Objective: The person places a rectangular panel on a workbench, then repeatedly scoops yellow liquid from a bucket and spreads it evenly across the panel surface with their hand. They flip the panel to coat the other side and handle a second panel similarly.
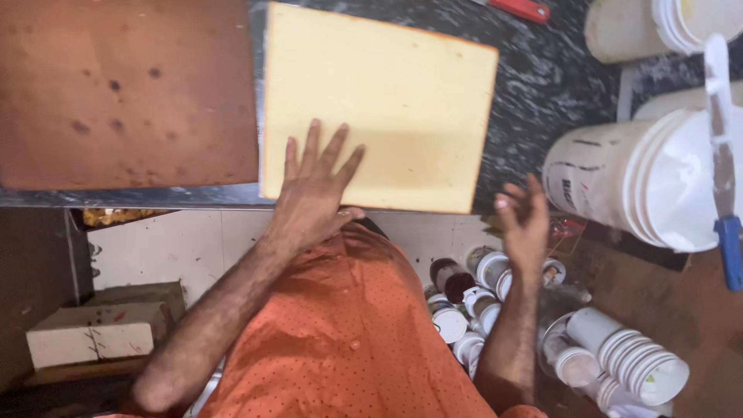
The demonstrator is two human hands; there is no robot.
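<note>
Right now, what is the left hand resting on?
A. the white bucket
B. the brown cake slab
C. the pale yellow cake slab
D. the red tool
C: the left hand lies flat, fingers spread, on the pale yellow cake slab.

sponge slab (379, 104) on counter (542, 77) | cake slab (124, 89) left | bucket (619, 182) right

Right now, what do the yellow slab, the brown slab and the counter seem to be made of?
The yellow slab under the left hand looks like sponge cake: matte, fine-pored, with a thin browned edge. The brown slab seems to be cake as well: dull baked crust with dark spots. The counter looks like polished dark stone, perhaps granite, with grey flecks and a slight shine.
</note>
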